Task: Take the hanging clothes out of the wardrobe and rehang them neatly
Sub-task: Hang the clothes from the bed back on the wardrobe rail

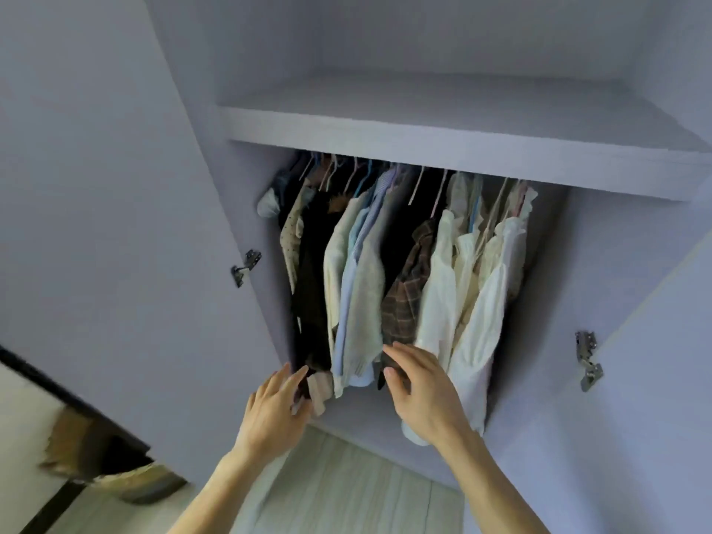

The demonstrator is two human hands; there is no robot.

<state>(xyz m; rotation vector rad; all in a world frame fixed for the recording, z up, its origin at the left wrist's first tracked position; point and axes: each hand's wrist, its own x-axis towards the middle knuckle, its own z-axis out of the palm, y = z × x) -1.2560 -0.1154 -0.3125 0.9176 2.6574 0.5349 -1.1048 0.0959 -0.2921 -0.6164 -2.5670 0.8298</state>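
At wardrobe (424,148) front: left hand (275,412), fingers straight, touches dark garment (312,302); right hand (422,387), spread, touches plaid shirt (408,294).

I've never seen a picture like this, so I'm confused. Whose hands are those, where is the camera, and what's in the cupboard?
There is no machine here, just a person. The camera sits on their head and looks forward and down, so you see their own two arms reaching out. In front is an open wardrobe with a shelf on top. Under it, clothes hang in a row on hangers: a dark garment on the left, a brown plaid shirt in the middle, white shirts on the right. The left hand touches the bottom of the dark garment. The right hand touches the bottom of the plaid shirt. Their fingers look fairly straight, so neither has a firm grip yet.
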